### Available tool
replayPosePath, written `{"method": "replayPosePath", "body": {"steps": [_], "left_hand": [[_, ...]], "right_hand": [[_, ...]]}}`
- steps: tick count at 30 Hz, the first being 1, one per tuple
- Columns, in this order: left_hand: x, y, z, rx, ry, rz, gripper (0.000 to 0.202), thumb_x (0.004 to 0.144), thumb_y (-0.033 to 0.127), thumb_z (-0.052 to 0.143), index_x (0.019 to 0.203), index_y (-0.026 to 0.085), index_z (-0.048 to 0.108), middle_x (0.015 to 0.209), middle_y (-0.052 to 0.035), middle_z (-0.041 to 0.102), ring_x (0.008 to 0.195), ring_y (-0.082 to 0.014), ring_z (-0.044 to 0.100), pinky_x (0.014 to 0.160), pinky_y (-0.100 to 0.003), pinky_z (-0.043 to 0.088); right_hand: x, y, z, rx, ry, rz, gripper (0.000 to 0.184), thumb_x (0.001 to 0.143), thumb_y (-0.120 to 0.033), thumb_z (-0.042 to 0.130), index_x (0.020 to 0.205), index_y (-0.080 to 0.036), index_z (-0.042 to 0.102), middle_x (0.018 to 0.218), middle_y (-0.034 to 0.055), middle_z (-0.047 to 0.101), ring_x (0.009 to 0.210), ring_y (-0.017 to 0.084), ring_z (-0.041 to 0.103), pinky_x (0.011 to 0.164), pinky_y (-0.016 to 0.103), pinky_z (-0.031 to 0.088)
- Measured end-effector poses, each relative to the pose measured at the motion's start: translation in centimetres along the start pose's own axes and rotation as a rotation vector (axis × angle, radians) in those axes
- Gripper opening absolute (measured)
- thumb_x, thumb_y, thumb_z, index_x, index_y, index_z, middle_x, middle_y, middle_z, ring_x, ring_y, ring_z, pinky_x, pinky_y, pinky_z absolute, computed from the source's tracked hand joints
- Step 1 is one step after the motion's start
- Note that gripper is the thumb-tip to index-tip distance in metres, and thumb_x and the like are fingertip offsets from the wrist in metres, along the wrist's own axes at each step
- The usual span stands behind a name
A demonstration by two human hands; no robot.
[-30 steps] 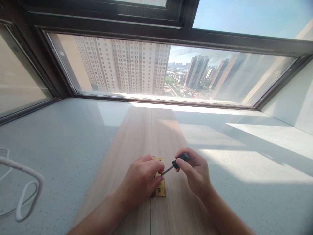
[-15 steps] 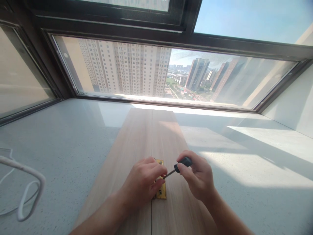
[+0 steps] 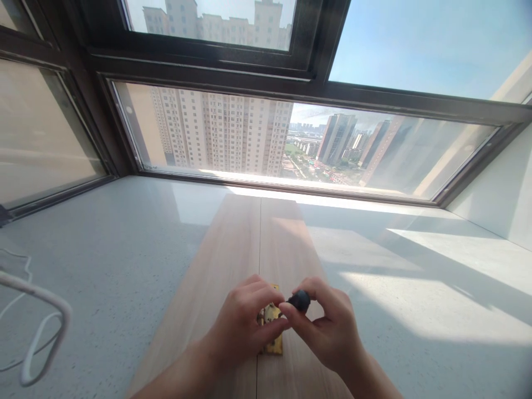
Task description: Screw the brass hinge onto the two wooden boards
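A brass-coloured hinge (image 3: 273, 346) lies across the seam between two pale wooden boards (image 3: 224, 244). My right hand (image 3: 328, 324) grips the black handle of a screwdriver (image 3: 300, 300), with thumb and fingertips around it. The handle now points toward me, and most of the shaft is hidden. Over the hinge, my left hand (image 3: 247, 316) is curled, its thumb and forefinger drawn together close to the screwdriver's tip. Whatever sits between those fingertips is too small and covered to make out. Part of the hinge is hidden under the left hand.
The boards rest on a speckled white counter (image 3: 124, 266). A white cable or tube (image 3: 54, 310) loops at the left edge. Behind the boards stands a dark-framed window (image 3: 291, 191), with tall buildings outside. Sunlight and shadow fall across the counter's right side.
My right hand has brought the screwdriver closer to my left hand and tilted its handle up toward me. The view has tipped upward slightly, so everything sits lower in it.
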State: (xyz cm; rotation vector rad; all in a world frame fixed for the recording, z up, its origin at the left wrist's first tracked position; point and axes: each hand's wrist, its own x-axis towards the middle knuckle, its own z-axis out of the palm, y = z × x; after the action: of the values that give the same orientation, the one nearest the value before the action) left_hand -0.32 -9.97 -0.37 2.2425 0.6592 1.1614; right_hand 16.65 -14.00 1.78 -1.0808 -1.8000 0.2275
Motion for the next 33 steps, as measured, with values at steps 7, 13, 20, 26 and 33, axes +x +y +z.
{"method": "replayPosePath", "body": {"steps": [7, 13, 20, 26, 33], "left_hand": [[0.8, -0.1, -0.6, -0.054, -0.049, 0.033, 0.028, 0.09, 0.034, 0.054, 0.074, 0.016, 0.067, 0.063, -0.0057, 0.063, 0.065, -0.0158, 0.055, 0.062, -0.026, 0.044], [0.9, -0.8, 0.0, -0.041, -0.053, 0.194, 0.023, 0.089, 0.027, 0.053, 0.07, 0.016, 0.059, 0.064, -0.0051, 0.063, 0.065, -0.0154, 0.057, 0.064, -0.026, 0.045], [1.0, -0.3, -0.1, -0.108, -0.02, 0.204, 0.011, 0.082, 0.017, 0.055, 0.072, 0.016, 0.057, 0.068, -0.0058, 0.065, 0.068, -0.0165, 0.061, 0.064, -0.025, 0.048], [0.7, -0.5, 0.5, -0.192, -0.03, 0.174, 0.01, 0.081, 0.018, 0.053, 0.08, 0.016, 0.063, 0.079, -0.0074, 0.068, 0.077, -0.0185, 0.065, 0.071, -0.028, 0.051], [0.9, -0.7, -0.9, -0.12, 0.007, 0.054, 0.005, 0.078, 0.018, 0.06, 0.082, 0.017, 0.064, 0.08, -0.0053, 0.068, 0.078, -0.0178, 0.06, 0.073, -0.03, 0.047]], "right_hand": [[0.0, -0.3, 0.5, 0.027, 0.058, -0.006, 0.026, 0.078, -0.029, 0.072, 0.07, -0.021, 0.049, 0.058, -0.0052, 0.049, 0.05, 0.01, 0.047, 0.049, 0.022, 0.038], [0.0, -0.6, 0.4, 0.15, 0.065, -0.038, 0.022, 0.086, -0.034, 0.061, 0.104, -0.022, 0.057, 0.082, 0.0029, 0.056, 0.072, 0.017, 0.056, 0.064, 0.029, 0.048], [-0.6, -1.1, 1.0, 0.368, -0.01, 0.055, 0.033, 0.099, -0.036, 0.036, 0.119, -0.029, 0.061, 0.12, 0.0067, 0.06, 0.114, 0.023, 0.054, 0.096, 0.033, 0.044], [-0.2, -1.9, 3.4, 0.502, 0.085, 0.105, 0.024, 0.098, -0.027, 0.042, 0.099, -0.027, 0.066, 0.095, 0.0034, 0.067, 0.094, 0.018, 0.063, 0.086, 0.03, 0.05], [-0.2, -0.4, 1.7, 0.27, 0.241, 0.168, 0.023, 0.098, -0.033, 0.045, 0.102, -0.025, 0.066, 0.098, 0.0042, 0.071, 0.096, 0.019, 0.063, 0.083, 0.03, 0.049]]}}
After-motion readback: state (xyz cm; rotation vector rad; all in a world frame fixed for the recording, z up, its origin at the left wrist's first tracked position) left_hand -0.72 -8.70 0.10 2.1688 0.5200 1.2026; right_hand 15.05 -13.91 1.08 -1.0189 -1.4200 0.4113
